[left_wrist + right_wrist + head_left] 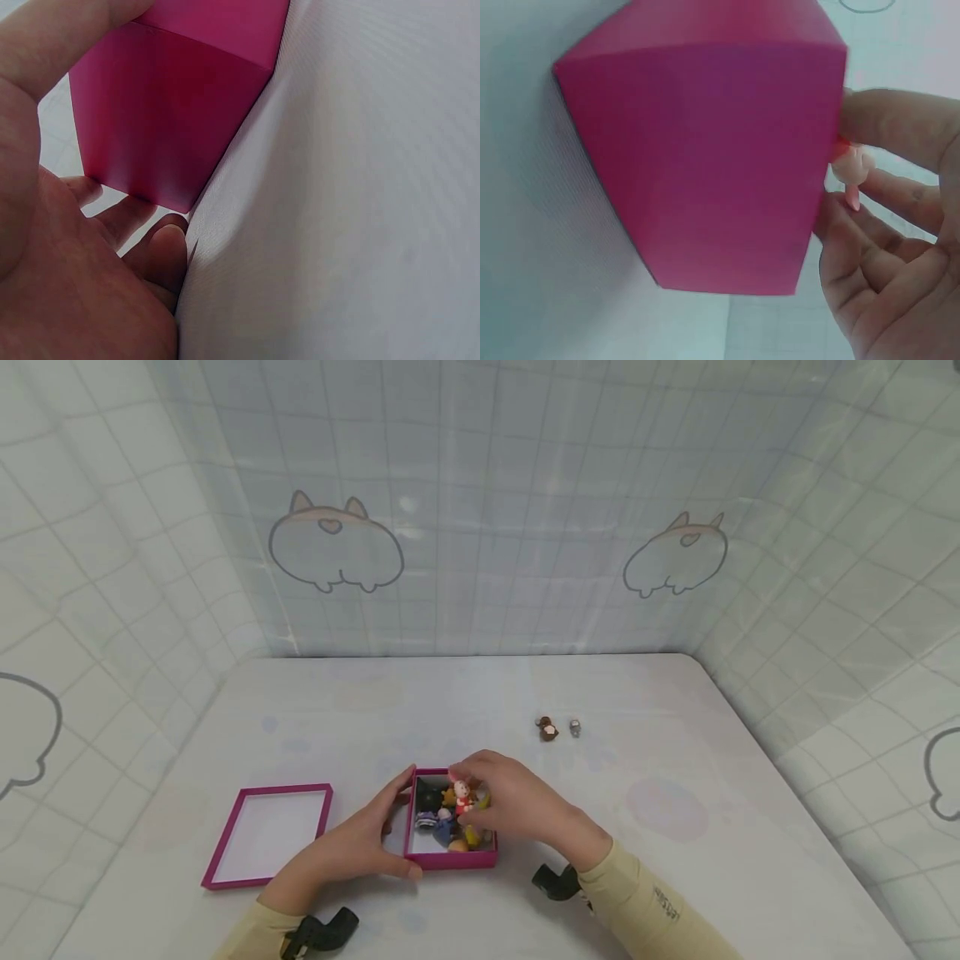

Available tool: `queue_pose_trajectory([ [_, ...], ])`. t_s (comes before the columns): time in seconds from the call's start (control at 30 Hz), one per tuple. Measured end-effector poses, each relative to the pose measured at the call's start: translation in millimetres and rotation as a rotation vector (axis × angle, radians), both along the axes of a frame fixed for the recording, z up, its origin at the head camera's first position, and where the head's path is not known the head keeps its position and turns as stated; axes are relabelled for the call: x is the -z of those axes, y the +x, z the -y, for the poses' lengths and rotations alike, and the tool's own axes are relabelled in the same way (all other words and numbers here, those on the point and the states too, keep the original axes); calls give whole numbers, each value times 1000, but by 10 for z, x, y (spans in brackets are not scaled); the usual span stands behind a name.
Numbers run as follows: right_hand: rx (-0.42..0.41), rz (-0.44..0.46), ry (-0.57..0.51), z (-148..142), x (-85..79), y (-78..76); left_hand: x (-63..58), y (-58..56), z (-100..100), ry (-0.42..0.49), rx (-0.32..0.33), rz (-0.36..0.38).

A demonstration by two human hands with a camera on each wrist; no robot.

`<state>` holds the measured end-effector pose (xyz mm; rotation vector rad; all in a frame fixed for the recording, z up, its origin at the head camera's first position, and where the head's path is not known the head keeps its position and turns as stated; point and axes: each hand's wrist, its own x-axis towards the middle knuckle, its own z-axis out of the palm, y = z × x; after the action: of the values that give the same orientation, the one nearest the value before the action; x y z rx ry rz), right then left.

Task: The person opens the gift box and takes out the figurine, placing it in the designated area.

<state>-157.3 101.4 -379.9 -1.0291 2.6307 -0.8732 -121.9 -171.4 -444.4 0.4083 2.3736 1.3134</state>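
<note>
Red-dressed figurine (462, 798): in the right hand's (517, 795) grip, thumb and fingers closed to its width, at the right half of the pink box (452, 861). Head end points away from the person; tilt unclear. Left hand (358, 843) farther off, holding the box's left side. Pink-rimmed lid (285, 789) beyond, on the bench (412, 693).

Near the front edge of the tabletop (420, 710), the magenta box (453, 861) looks like smooth card with a satin sheen; the magenta-rimmed lid (325, 812), toward the left edge, looks alike. The red-dressed figurine (461, 797) seems smooth plastic. Matt, finely woven cloth covers the tabletop. The curtain (480, 527) behind is thin, faintly glossy sheeting.
</note>
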Motion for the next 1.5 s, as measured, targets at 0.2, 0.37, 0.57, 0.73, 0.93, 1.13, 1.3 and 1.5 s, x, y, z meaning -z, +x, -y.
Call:
queue_pose_trajectory([
  [0.2,-20,-17,-67,-73,-41,-55,-1,8,-2,3,-9,17],
  [0.37,3,-26,-62,-148,-102,-87,7,5,-4,2,-14,17],
  [0.57,57,-75,-52,-275,-159,-146,8,8,-1,7,-10,16],
  [0.73,98,-96,-53,-398,-185,-217,0,19,-6,1,-9,15],
  [0.93,149,-93,-74,-567,-201,-325,12,22,-5,2,-4,12],
  [1.13,204,-88,-100,-763,-219,-435,15,9,-7,5,0,10],
  [1.3,269,-77,-117,-941,-249,-520,13,-7,-10,5,3,4],
  [1.5,350,-47,-85,-1104,-254,-608,13,-10,-14,-3,0,0],
])
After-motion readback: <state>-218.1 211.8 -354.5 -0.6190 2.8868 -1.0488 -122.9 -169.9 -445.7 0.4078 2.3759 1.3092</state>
